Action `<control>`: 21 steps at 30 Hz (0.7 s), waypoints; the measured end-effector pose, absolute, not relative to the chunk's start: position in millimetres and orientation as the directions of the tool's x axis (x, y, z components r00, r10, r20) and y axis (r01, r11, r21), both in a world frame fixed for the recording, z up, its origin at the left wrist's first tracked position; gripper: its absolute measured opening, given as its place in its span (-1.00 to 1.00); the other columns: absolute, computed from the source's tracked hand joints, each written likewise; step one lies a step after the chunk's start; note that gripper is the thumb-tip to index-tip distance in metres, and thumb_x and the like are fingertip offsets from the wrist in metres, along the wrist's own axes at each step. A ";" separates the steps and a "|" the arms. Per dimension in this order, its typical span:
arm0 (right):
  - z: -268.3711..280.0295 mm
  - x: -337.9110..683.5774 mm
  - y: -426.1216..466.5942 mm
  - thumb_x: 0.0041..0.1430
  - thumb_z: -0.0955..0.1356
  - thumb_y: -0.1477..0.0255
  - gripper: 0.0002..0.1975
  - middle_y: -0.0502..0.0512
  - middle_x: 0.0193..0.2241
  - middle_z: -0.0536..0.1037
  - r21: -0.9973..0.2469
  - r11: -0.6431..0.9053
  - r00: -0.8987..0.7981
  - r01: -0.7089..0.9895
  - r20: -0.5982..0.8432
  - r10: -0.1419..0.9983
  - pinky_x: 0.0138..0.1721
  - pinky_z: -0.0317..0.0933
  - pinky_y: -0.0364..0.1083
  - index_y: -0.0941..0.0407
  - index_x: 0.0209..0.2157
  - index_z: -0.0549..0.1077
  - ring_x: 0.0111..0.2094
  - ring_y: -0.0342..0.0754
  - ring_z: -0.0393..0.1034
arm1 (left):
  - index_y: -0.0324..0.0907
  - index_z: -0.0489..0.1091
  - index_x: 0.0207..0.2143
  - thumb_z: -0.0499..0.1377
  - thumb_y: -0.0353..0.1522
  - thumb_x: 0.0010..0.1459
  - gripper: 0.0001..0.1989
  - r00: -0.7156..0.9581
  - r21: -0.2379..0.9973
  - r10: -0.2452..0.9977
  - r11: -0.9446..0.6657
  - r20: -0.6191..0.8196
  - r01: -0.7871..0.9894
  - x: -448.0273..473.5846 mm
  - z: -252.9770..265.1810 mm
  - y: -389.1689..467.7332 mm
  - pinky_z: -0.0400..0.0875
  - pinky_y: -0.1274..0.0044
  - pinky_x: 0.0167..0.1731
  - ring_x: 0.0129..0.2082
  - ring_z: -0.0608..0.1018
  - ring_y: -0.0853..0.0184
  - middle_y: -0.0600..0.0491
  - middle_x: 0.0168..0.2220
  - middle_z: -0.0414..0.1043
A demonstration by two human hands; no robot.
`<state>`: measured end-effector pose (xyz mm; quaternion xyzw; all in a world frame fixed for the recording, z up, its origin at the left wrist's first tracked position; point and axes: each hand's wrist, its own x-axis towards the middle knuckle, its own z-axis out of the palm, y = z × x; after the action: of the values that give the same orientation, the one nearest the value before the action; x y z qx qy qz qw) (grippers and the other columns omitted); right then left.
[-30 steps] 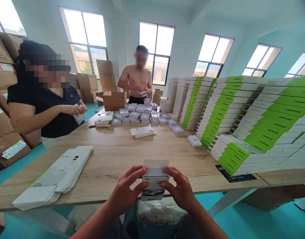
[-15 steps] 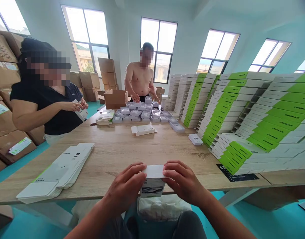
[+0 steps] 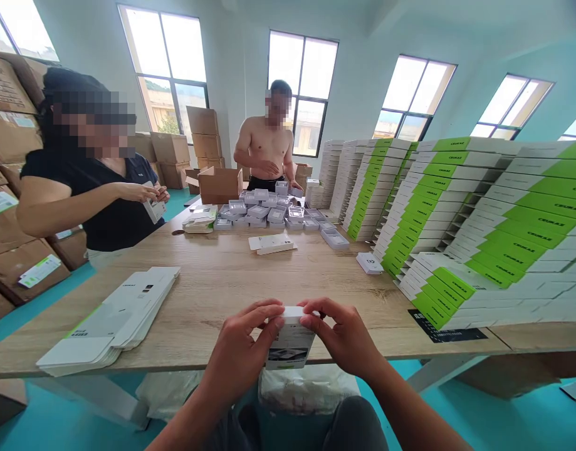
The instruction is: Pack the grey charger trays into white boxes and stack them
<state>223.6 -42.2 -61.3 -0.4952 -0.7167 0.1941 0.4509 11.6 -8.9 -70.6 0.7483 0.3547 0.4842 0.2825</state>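
A small white carton (image 3: 291, 343) with a dark printed picture stands upright at the table's near edge, between my two hands. My left hand (image 3: 250, 338) grips its upper left corner with thumb and fingers. On the opposite upper corner my right hand (image 3: 340, 332) is closed in the same way, fingertips on the top end. The inside of the carton is hidden. To the left lies a fanned stack of flat white cartons (image 3: 113, 316) with green edges, apart from my hands.
Tall stacks of white and green boxes (image 3: 424, 207) line the table's right side. A folded carton (image 3: 271, 243), clear plastic trays (image 3: 257, 212) and a small white booklet stack (image 3: 369, 263) lie farther back. Two co-workers, one left (image 3: 90, 188) and one behind the table (image 3: 264, 147), handle items.
My fingers have moved inward over the carton's top end, thumbs now pressing its front upper edge. The far co-worker's one hand has lifted off the plastic trays.
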 end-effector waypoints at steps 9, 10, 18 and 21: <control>-67.8 231.9 -39.3 0.33 0.38 0.31 -0.87 0.11 -0.10 0.68 -0.657 0.551 -0.203 0.515 0.531 0.823 -0.15 0.47 -0.07 0.03 -0.23 0.57 -0.16 -0.03 0.60 | 0.00 0.65 -0.17 0.22 -0.35 0.27 -0.81 0.336 0.704 0.756 -0.650 0.562 0.284 6.2 -68.1 -5.3 0.67 0.46 -0.18 -0.14 0.70 0.21 0.06 -0.11 0.67; -71.0 234.8 -38.7 0.32 0.38 0.33 -0.88 0.13 -0.07 0.67 -0.625 0.589 -0.235 0.512 0.558 0.796 -0.10 0.47 -0.04 0.02 -0.19 0.57 -0.11 -0.01 0.60 | 0.01 0.65 -0.16 0.22 -0.34 0.27 -0.81 0.340 0.692 0.746 -0.662 0.573 0.287 5.1 -69.8 -5.5 0.67 0.45 -0.15 -0.14 0.70 0.21 0.07 -0.10 0.67; -81.6 244.3 -39.5 0.31 0.39 0.49 -0.75 0.18 0.06 0.60 -0.441 0.739 -0.356 0.509 0.674 0.647 0.01 0.45 0.02 -0.01 -0.01 0.53 0.04 0.01 0.53 | 0.02 0.56 0.02 0.26 -0.39 0.28 -0.72 0.408 0.458 0.521 -0.854 0.750 0.247 -8.7 -89.1 6.1 0.61 0.46 -0.04 -0.03 0.67 0.22 0.00 0.04 0.61; -84.8 238.2 -39.4 0.33 0.36 0.51 -0.79 0.18 0.05 0.60 -0.448 0.730 -0.332 0.516 0.682 0.652 -0.03 0.46 0.00 -0.01 -0.05 0.53 0.01 0.00 0.54 | 0.02 0.54 0.02 0.25 -0.44 0.27 -0.70 0.438 0.386 0.444 -0.896 0.782 0.220 -9.1 -104.5 13.1 0.58 0.45 -0.01 0.01 0.64 0.22 -0.03 0.07 0.59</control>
<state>238.2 -39.4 -84.8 -0.3595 -0.8125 0.0752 0.4526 -9.1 13.1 -104.5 0.8402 0.1974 0.4920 0.1140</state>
